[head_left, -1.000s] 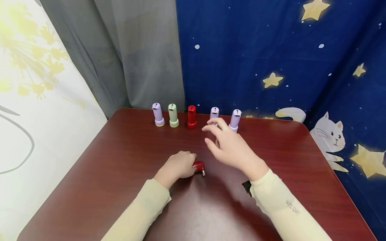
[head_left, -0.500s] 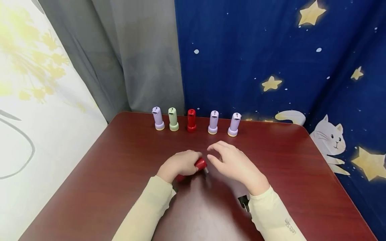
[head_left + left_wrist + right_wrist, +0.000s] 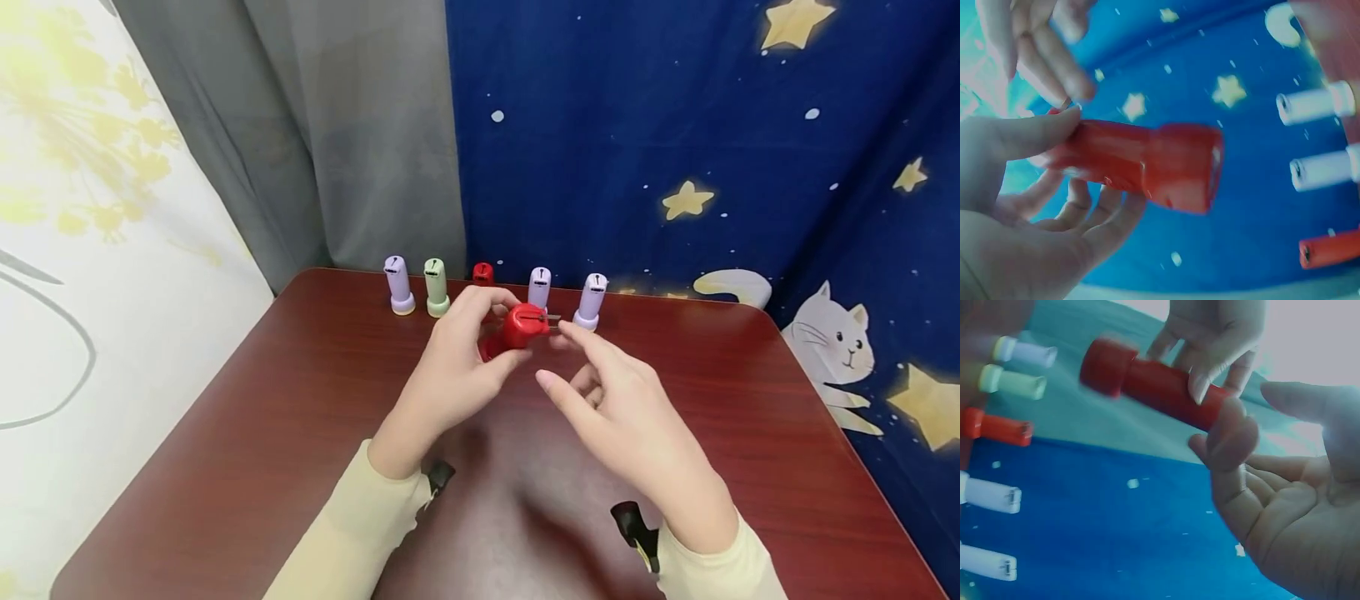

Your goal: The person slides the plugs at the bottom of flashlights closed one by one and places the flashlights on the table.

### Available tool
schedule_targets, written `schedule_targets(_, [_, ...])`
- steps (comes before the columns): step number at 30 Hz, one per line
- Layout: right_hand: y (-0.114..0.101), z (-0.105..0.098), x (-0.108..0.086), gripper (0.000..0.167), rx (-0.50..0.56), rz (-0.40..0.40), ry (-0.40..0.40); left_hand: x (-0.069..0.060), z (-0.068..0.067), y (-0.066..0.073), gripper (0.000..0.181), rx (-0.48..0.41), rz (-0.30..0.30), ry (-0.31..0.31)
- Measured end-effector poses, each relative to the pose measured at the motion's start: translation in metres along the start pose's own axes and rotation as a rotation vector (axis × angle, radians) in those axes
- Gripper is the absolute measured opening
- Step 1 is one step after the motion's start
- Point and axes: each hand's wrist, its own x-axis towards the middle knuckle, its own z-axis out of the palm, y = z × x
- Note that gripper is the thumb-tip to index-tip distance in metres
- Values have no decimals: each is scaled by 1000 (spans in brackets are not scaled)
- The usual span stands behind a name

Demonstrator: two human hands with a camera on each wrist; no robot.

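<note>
My left hand (image 3: 457, 367) grips a red flashlight (image 3: 523, 325) above the table, thumb on one side and fingers on the other. Two metal plug prongs (image 3: 553, 322) stick out from its near end, pointing right. In the left wrist view the flashlight's wide head (image 3: 1186, 167) faces away from the palm. My right hand (image 3: 637, 408) is at the prong end, with its index fingertip at the prongs and its thumb apart. Whether that fingertip touches them is hard to tell. In the right wrist view the right fingers (image 3: 1233, 447) cover the flashlight's end.
Along the table's far edge stand a lilac flashlight (image 3: 399, 285), a green one (image 3: 436, 288), a red one (image 3: 483, 273) partly behind my left hand, and two more lilac flashlights (image 3: 539, 287) (image 3: 591, 302). Curtains (image 3: 382, 133) hang behind the brown table (image 3: 315, 433).
My left hand has raised the red flashlight from the tabletop and turned it so the prongs point right. My right hand has come down and in to the prong end.
</note>
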Motion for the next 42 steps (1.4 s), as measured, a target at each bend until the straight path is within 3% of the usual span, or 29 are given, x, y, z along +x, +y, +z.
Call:
schedule_targets(3, [-7,-4,-8,57,47,-70,126,-7,4,15,51,-42,74,35])
schedule_targets(9, [-11,0,-11,62,93,-198,310,-19,14,29,51,117,260,86])
schedule_targets(12, [-14,-1,-12,62,114,-218,366,-20,17,31,47,116,328,70])
schedule_targets(15, [-17,-4,-15,62,188,-239,383,-19,13,32,46,52,361,19])
schedule_targets(21, [-16,-10,-17,66,450,-315,280,-18,0,32,52,-49,360,-90])
schedule_targets(25, [-13,-9,-18,64,556,-351,199,-19,-7,31,51,-10,381,-90])
schedule_targets(33, [-11,-14,-21,63,641,-276,102,-17,-12,28,36,165,508,-37])
schedule_targets(42, [-10,-21,-20,44,749,-87,-53,-17,-8,26,29,228,557,11])
